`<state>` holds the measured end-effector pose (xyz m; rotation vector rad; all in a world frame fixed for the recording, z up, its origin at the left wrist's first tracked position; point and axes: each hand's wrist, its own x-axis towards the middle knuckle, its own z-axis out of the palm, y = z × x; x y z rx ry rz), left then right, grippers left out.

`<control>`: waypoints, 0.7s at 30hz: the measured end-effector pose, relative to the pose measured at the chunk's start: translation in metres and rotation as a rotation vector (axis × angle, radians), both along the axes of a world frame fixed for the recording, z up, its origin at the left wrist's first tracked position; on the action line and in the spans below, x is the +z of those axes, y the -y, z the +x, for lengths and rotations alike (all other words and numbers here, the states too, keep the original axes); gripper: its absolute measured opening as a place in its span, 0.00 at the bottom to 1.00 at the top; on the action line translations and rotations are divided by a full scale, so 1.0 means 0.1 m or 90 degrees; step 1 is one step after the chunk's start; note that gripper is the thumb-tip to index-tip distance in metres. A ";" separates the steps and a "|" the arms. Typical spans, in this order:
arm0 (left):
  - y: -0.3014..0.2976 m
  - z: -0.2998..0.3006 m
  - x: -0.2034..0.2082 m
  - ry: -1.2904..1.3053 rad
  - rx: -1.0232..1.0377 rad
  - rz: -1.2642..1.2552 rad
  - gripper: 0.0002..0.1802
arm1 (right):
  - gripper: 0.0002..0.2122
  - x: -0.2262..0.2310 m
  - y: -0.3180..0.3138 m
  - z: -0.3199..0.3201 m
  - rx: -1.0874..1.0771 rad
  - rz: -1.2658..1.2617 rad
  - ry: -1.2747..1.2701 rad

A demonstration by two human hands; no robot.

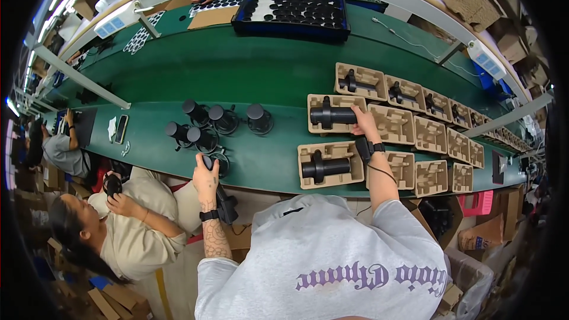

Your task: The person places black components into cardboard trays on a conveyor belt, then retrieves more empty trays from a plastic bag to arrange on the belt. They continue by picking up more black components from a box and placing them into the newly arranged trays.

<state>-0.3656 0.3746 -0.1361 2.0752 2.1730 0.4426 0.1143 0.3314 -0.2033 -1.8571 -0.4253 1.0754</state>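
On the green bench's near edge, my left hand is closed round a black cylindrical device with a ring-shaped part. Several similar black devices stand on end just beyond it. To the right, my right hand grips the end of another black cylindrical device, which lies lengthwise in a brown molded pulp tray; the fingertips are partly hidden. Nearer to me, a second filled tray holds a like device. Both my wrists carry black strapped-on units.
More pulp trays run in rows to the right, the far row filled. A blue bin of black round parts stands across the bench. A phone lies at left. A seated co-worker holds a black part close on my left.
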 end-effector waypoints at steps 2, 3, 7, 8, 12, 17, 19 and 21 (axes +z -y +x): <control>0.01 -0.01 -0.02 -0.005 0.015 0.009 0.25 | 0.27 -0.05 -0.04 0.02 0.074 -0.123 0.126; 0.02 -0.01 -0.03 0.000 0.016 0.015 0.26 | 0.27 -0.08 -0.05 0.00 0.073 -0.121 0.124; 0.00 -0.04 -0.01 0.005 0.021 0.006 0.26 | 0.23 -0.06 -0.24 -0.22 0.101 0.037 0.694; -0.02 -0.06 -0.03 0.010 0.029 0.000 0.26 | 0.23 0.04 -0.31 -0.37 0.082 0.184 0.739; -0.06 -0.04 0.02 0.001 0.034 -0.017 0.26 | 0.23 -0.28 -0.36 -0.80 0.324 0.055 0.779; -0.17 -0.47 -0.08 0.257 -0.004 -0.045 0.23 | 0.16 0.07 -0.36 -0.90 0.349 0.088 0.734; -0.15 -0.43 0.20 0.637 0.046 -0.149 0.20 | 0.17 0.25 -0.24 -0.88 0.365 0.213 0.526; -0.09 -0.25 0.40 0.797 0.023 -0.215 0.22 | 0.21 0.49 -0.07 -1.06 0.438 0.255 0.254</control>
